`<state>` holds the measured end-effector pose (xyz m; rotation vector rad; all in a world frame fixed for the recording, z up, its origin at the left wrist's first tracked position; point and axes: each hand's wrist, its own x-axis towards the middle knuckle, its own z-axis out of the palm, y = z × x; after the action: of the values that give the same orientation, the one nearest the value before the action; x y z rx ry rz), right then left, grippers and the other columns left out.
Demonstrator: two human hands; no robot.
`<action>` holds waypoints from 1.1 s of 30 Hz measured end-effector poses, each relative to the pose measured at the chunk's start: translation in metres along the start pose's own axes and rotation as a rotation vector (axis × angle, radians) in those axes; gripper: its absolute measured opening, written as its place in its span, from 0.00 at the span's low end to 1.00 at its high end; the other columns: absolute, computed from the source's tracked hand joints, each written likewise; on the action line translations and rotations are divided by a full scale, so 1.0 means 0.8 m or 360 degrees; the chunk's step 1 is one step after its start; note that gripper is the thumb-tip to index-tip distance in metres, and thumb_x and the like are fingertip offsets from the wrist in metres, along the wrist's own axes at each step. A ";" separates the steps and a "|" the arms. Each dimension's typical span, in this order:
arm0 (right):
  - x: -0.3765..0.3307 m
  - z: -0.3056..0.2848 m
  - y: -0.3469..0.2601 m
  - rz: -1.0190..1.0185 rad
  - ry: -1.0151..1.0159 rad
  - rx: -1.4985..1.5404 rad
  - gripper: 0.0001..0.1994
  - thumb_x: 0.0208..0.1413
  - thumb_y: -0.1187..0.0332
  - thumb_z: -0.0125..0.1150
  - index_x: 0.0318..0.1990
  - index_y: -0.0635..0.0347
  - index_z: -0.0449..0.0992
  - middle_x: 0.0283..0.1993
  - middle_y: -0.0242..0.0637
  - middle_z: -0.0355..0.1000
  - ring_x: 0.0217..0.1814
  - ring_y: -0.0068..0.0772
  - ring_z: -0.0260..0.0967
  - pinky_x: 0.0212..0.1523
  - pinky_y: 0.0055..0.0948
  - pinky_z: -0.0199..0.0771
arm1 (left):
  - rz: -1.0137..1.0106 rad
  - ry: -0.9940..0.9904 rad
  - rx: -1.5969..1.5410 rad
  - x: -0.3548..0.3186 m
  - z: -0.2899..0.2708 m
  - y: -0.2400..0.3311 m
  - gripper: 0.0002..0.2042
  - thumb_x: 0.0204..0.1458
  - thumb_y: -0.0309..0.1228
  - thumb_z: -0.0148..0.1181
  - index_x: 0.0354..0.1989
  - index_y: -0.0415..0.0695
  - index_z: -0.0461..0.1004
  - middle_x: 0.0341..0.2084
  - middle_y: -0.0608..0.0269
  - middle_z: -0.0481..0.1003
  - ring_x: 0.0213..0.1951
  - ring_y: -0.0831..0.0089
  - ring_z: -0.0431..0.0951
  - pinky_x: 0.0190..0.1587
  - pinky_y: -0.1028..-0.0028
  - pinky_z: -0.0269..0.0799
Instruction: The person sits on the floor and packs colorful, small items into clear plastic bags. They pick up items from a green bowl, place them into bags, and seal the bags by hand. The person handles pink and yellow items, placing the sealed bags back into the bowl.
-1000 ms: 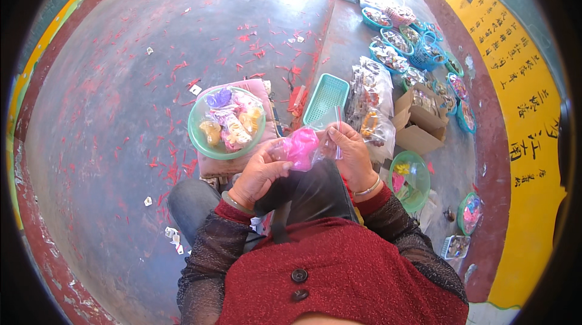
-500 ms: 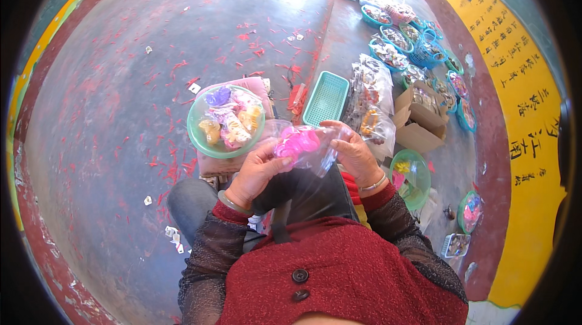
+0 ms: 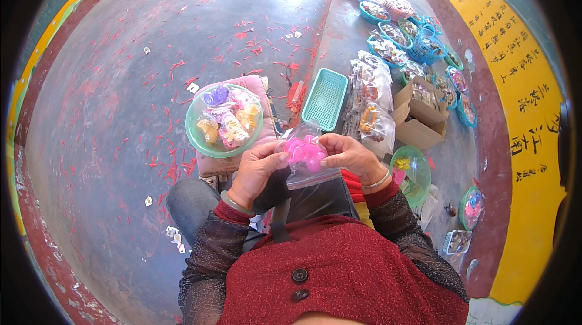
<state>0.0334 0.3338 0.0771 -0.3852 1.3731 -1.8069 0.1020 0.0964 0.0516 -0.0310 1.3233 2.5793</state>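
Note:
Both my hands hold a small clear plastic bag [image 3: 310,167] with bright pink pieces [image 3: 303,151] inside, just above my lap. My left hand [image 3: 256,170] grips its left edge with the fingers curled over it. My right hand [image 3: 348,154] pinches the bag's upper right edge; a bangle sits on that wrist. A round green bowl [image 3: 200,137] of packed coloured small items rests on a pink cushion [image 3: 257,85] just beyond my left hand.
An empty teal plastic basket [image 3: 325,98] lies ahead. Clear bags of trinkets [image 3: 370,97], a brown cardboard box [image 3: 418,119] and several baskets of goods [image 3: 400,28] line the right. A green lidded bowl [image 3: 412,170] sits by my right elbow. Red paper scraps litter the concrete floor [image 3: 121,82].
The bag with pink pieces has come down and closer to my body, and my hands have closed in around its top edge. The bowl and basket have not moved.

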 end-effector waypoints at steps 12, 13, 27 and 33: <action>0.006 0.023 0.007 -0.0010 0.0302 -0.0225 0.18 0.51 0.71 0.61 0.49 0.67 0.69 0.39 0.29 0.70 0.38 0.18 0.67 0.41 0.19 0.68 | 0.0125 0.0285 0.0088 0.002 -0.001 -0.015 0.09 0.55 0.25 0.57 0.42 0.34 0.77 0.35 0.59 0.77 0.35 0.76 0.78 0.35 0.79 0.77; 0.006 0.022 0.009 -0.0018 0.0306 -0.0217 0.18 0.51 0.71 0.62 0.49 0.67 0.69 0.38 0.29 0.70 0.38 0.17 0.67 0.40 0.19 0.68 | 0.0135 0.0320 0.0176 0.001 -0.002 -0.015 0.09 0.55 0.25 0.57 0.41 0.35 0.77 0.35 0.60 0.77 0.34 0.76 0.78 0.33 0.79 0.77; 0.016 0.017 0.016 0.0045 0.0332 -0.0454 0.20 0.50 0.69 0.64 0.50 0.67 0.69 0.39 0.29 0.70 0.38 0.18 0.67 0.41 0.18 0.69 | 0.0248 0.0458 0.0238 0.007 -0.011 -0.019 0.07 0.59 0.27 0.53 0.39 0.38 0.74 0.30 0.65 0.75 0.31 0.80 0.76 0.34 0.80 0.76; 0.016 0.016 0.018 0.0037 0.0240 -0.0226 0.21 0.50 0.69 0.65 0.51 0.66 0.69 0.40 0.30 0.71 0.39 0.18 0.68 0.41 0.19 0.69 | 0.0262 0.0307 0.0404 0.009 -0.020 -0.015 0.09 0.59 0.28 0.52 0.44 0.39 0.72 0.34 0.65 0.75 0.34 0.80 0.75 0.37 0.81 0.75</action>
<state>0.0397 0.3146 0.0659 -0.3106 1.6097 -1.7540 0.0962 0.0917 0.0318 -0.1341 1.7852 2.5705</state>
